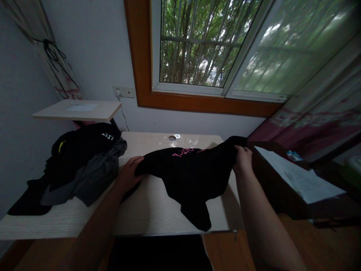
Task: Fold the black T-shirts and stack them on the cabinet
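Black top (197, 173) held at two ends over a pale wood-grain desk (153, 212)

Dark cloth spans the desk's middle and right side, with pink lettering (183, 152) along its upper fold. One sleeve-like flap (197, 216) hangs toward the desk's front edge; how much of the fabric rests on the surface is hard to tell.

The left hand (131, 171), above the middle of the desk, grips one end of the top, fingers over it and thumb beneath. The right hand (243, 159), at the desk's right edge, pinches the opposite end between thumb and bent fingers.

On the desk's left side lies a heap of clothing: a black garment (81, 146) with white lettering and a yellow mark, and a rumpled grey garment (98, 177). A small shelf (53, 109) stands over the desk's back left corner, bearing a white paper (81, 107). A round cable hole (172, 138) sits near the desk's back edge.

Behind the desk is a sliding window (197, 49) in an orange-brown wooden frame (180, 103), with greenery outside. Right of the desk, a large white sheet (299, 175) lies on dark furniture (276, 188).
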`<action>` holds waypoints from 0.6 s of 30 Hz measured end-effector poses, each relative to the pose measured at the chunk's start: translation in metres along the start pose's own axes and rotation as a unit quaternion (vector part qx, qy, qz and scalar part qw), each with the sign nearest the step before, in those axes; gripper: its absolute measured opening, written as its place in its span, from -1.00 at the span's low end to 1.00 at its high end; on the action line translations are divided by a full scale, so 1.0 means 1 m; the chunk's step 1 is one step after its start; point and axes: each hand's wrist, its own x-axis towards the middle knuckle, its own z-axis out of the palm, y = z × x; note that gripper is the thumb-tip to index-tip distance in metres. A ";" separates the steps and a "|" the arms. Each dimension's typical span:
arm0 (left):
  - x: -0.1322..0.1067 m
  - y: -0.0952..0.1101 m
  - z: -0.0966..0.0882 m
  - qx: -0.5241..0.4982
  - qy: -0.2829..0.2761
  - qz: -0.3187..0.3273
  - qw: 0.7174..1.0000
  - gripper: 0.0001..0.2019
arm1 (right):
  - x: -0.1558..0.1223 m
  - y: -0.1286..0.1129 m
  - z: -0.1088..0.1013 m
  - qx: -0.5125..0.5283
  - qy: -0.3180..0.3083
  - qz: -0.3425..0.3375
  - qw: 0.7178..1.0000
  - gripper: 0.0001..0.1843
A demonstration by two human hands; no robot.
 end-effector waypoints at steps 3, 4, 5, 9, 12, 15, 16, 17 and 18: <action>0.000 -0.006 -0.002 -0.023 0.025 -0.036 0.999 -0.40 | -0.028 0.009 -0.001 -0.188 0.000 -0.136 0.973 -0.43; 0.000 -0.007 -0.003 -0.026 0.036 -0.048 0.998 -0.46 | -0.040 0.009 0.002 -0.232 -0.030 -0.190 0.953 -0.41; 0.001 -0.009 -0.005 -0.027 0.046 -0.061 0.997 -0.52 | -0.052 0.009 0.005 -0.263 -0.096 -0.233 0.931 -0.45; 0.002 -0.014 -0.009 -0.019 0.099 -0.122 0.987 -0.71 | -0.102 0.005 0.025 -0.337 -0.491 -0.310 0.741 -0.54; 0.002 -0.017 -0.009 -0.024 0.130 -0.175 0.976 -0.73 | -0.125 0.005 0.037 -0.360 -0.510 -0.321 0.712 -0.60; 0.001 -0.021 -0.008 -0.048 0.142 -0.217 0.965 -0.69 | -0.123 0.006 0.046 -0.358 -0.476 -0.314 0.739 -0.65; 0.001 -0.022 -0.008 -0.056 0.142 -0.227 0.962 -0.68 | -0.117 0.005 0.049 -0.358 -0.461 -0.311 0.750 -0.65; 0.001 -0.022 -0.008 -0.063 0.141 -0.235 0.960 -0.67 | -0.108 0.005 0.052 -0.360 -0.444 -0.309 0.760 -0.65; 0.001 -0.022 -0.008 -0.069 0.139 -0.242 0.958 -0.66 | -0.097 0.003 0.055 -0.357 -0.414 -0.303 0.780 -0.65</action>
